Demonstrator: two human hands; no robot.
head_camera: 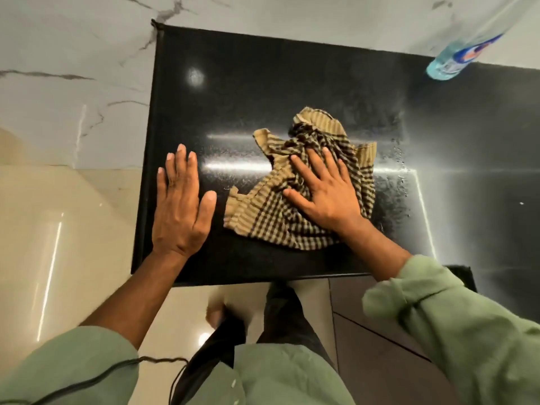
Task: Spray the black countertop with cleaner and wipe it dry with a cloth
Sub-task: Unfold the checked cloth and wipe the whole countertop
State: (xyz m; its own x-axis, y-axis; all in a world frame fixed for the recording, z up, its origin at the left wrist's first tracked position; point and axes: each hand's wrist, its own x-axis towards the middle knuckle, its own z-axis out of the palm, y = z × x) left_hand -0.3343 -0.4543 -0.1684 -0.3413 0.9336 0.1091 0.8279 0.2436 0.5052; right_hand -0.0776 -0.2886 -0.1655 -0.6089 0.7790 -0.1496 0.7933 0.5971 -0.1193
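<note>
Nearest the person, at the front edge of the black bench (233,68), the left hand (181,206) lies flat on the stone with fingers straight and relaxed, holding nothing; it sits to the left of the checked cloth (295,217), close to it but apart, and seems to be bracing the body.

The cloth, tan with dark checks and bunched into loose folds, lies on the bench surface a little right of the middle. The right hand (327,194) presses down on its near right part, fingers spread and straight over the fabric rather than curled round it.

Just beyond the cloth and to its right, droplets and a misty film show on the black stone, so the spraying looks done and the wiping step is in hand. Farther off, well to the right of the cloth at the back of the bench, stands the spray cleaner bottle (455,59) of blue liquid, only its lower part in view, untouched.

The next move likely calls for pushing the cloth rightward and away, under steady flat pressure, across the wet patch, then working back toward the dry left part until no streaks remain.
</note>
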